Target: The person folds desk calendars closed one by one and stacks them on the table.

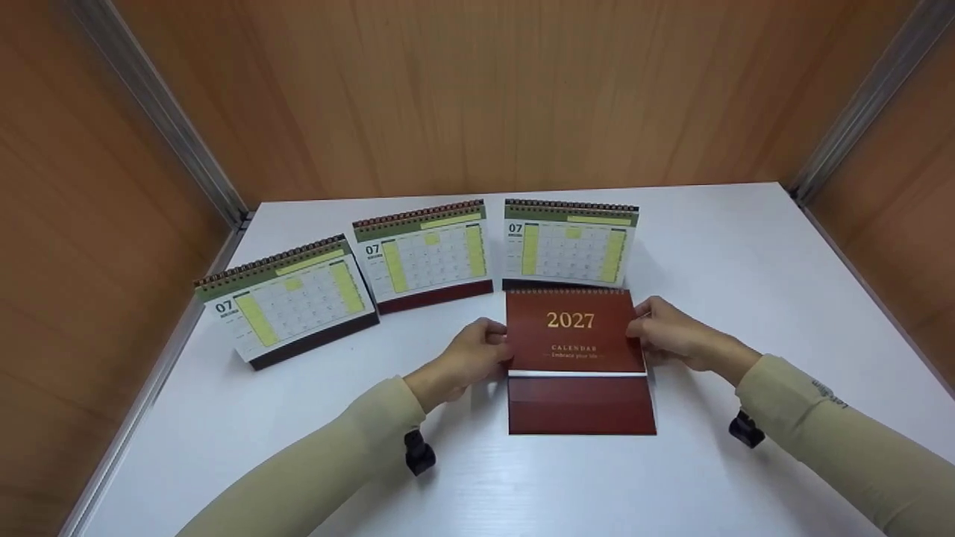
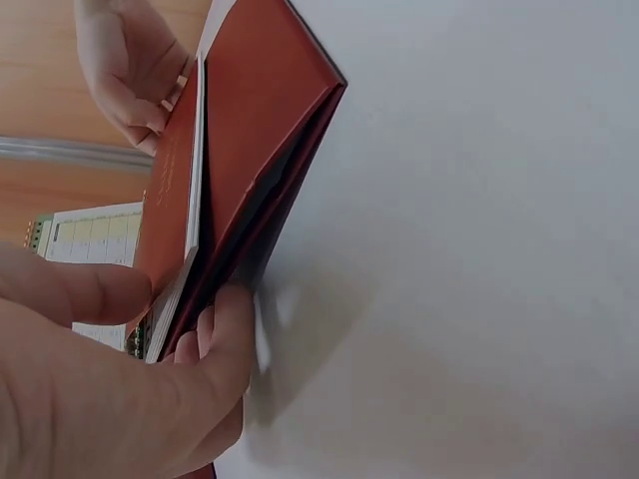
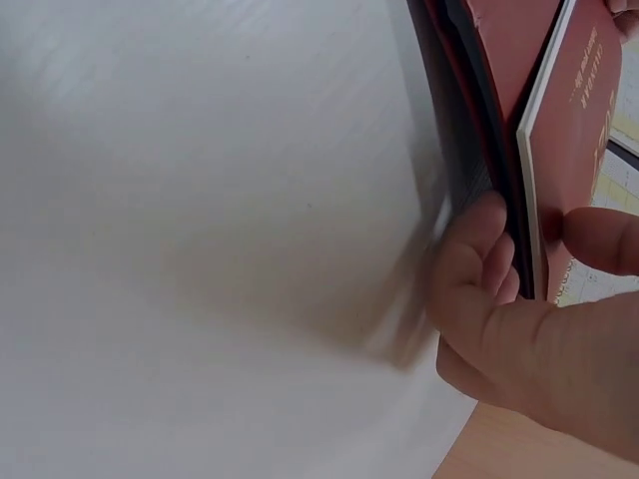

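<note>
A red desk calendar [image 1: 574, 332] with gold "2027" lettering is held between both hands in the head view. My left hand [image 1: 470, 356] grips its left edge, and my right hand [image 1: 675, 335] pinches the right edge. In the left wrist view, the left thumb [image 2: 110, 291] lies on the cover side with the fingers curled under the stand. The right wrist view has the right thumb [image 3: 604, 239] on the cover and fingers beneath the folded back. Below the page block, the red stand board [image 1: 582, 406] extends toward me, its folded layers slightly apart.
Three spiral desk calendars stand upright showing page 07: one at left [image 1: 298, 298], a red-based one in the middle [image 1: 425, 257], and one directly behind the held calendar [image 1: 571, 246]. They stand on a white table [image 1: 746, 246]. Wooden panels [image 1: 522, 97] enclose the back and sides.
</note>
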Motion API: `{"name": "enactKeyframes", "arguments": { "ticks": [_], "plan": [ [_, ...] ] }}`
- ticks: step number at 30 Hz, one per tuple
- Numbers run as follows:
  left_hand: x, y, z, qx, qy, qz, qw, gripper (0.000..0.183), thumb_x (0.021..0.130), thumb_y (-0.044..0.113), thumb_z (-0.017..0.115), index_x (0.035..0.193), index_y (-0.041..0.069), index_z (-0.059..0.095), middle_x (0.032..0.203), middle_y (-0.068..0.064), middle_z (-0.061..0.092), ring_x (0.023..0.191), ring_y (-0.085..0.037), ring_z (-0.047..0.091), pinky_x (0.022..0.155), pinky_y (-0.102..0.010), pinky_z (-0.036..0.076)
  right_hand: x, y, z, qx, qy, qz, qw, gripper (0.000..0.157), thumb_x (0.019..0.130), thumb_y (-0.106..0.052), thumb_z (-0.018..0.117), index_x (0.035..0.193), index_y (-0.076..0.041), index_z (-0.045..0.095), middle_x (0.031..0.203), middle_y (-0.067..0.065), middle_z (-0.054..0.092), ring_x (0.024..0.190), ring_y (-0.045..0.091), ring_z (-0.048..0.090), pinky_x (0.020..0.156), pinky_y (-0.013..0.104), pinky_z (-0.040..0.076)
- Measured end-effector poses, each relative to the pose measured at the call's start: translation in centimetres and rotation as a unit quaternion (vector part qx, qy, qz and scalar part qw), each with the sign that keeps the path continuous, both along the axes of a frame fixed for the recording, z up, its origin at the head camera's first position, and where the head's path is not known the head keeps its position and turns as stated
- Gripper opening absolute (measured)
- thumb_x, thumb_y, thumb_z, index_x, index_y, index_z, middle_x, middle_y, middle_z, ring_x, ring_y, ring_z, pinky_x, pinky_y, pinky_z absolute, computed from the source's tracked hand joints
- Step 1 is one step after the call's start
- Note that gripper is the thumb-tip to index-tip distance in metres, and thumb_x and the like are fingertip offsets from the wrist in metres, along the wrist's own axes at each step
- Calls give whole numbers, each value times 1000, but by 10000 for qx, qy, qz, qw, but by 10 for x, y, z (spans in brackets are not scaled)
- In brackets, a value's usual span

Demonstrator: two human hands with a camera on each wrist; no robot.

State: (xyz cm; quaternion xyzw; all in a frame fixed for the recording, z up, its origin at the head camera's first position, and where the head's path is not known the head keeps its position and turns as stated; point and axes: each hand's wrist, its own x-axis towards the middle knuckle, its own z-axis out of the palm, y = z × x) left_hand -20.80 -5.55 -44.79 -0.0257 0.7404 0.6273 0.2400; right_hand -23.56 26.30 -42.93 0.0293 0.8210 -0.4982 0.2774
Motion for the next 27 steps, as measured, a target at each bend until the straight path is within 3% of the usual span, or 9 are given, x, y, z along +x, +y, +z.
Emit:
{"name": "enactKeyframes", "arguments": {
  "ticks": [7,17,27],
  "plan": [
    [1,20,-2,-42,240,-16,9997,40,99,1,65,136,-4,52,126,-16,62,109,-24,69,91,-37,62,1,13,3,324,142,29,9994,39,100,-18,55,125,4,34,123,21,61,96,18,63,78,31,58],
    [0,51,-3,56,276,-27,9996,40,94,-6,67,132,-2,55,121,-13,64,106,-23,70,89,-35,63,0,42,10,834,113,256,9961,54,102,-25,55,136,8,28,136,30,53,115,32,64,88,39,59],
    [-3,77,-3,-118,531,-221,9983,44,93,-6,69,134,-3,55,119,-9,66,105,-18,69,90,-31,61,-7,65,14,1223,223,395,9915,56,102,-24,53,135,11,25,132,30,50,109,33,64,82,40,62]
  ]
}}
